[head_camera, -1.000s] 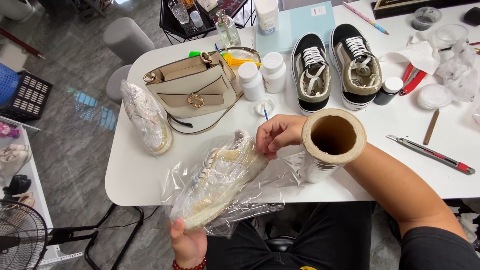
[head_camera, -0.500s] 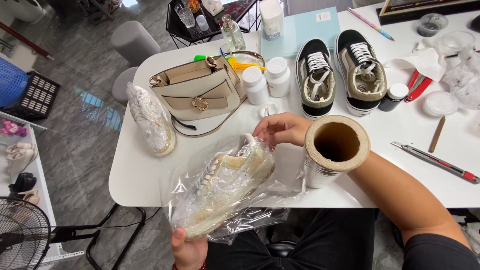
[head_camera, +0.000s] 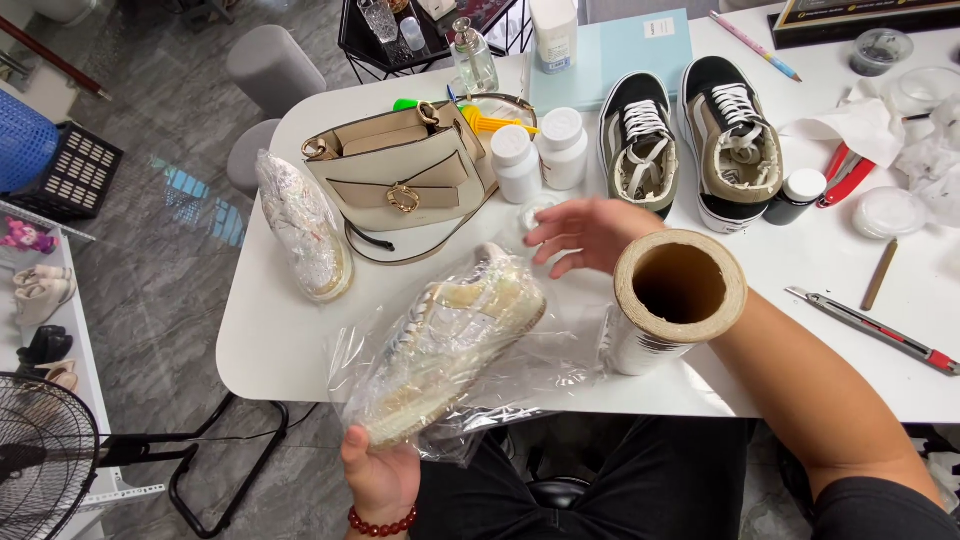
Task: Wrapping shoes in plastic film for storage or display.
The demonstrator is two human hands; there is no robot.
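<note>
Gripping the heel from below, the left hand (head_camera: 380, 478) props a film-wrapped shoe (head_camera: 450, 345) across the counter's (head_camera: 270, 350) near edge; the right hand (head_camera: 590, 232) hovers open above, beside the film roll (head_camera: 675, 300) feeding it.

White tabletop (head_camera: 300, 350): wrapped shoe (head_camera: 303, 225) nr left edge, beige handbag (head_camera: 400, 180) beside it, sneaker pair (head_camera: 690, 135) mid-back, utility knife (head_camera: 870, 328) right.

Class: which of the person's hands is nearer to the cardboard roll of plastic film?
Right. The right hand hovers just left of the roll; the left hand holds the wrapped shoe, farther away.
</note>
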